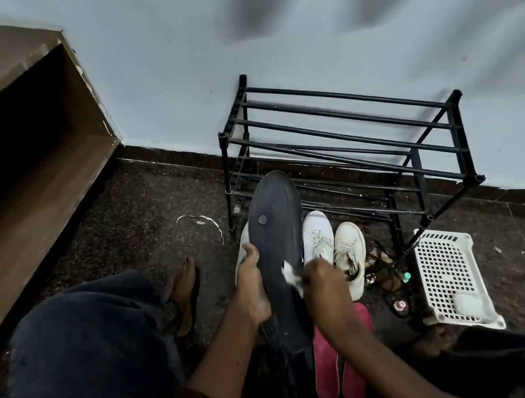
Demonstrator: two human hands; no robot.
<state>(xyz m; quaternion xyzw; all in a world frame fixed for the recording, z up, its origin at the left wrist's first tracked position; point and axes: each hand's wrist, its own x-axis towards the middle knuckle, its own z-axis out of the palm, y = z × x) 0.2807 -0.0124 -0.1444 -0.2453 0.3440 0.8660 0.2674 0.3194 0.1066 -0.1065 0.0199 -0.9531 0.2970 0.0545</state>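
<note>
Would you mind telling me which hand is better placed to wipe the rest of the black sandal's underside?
Right. The right hand pinches the white cloth against the black sandal; the left hand grips the sandal's edge, steadying it.

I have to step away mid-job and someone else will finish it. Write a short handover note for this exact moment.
Left hand: grips the black shoe by its edge, sole up.
Right hand: pinches a white wad against that sole.
Done: I cannot tell how much of the sole is wiped.
Elsewhere: the white sneakers and red slippers lie on the floor by the black rack. No shoe is on the rack.
Left: finish wiping the sole. The other pairs probably come next.
</note>
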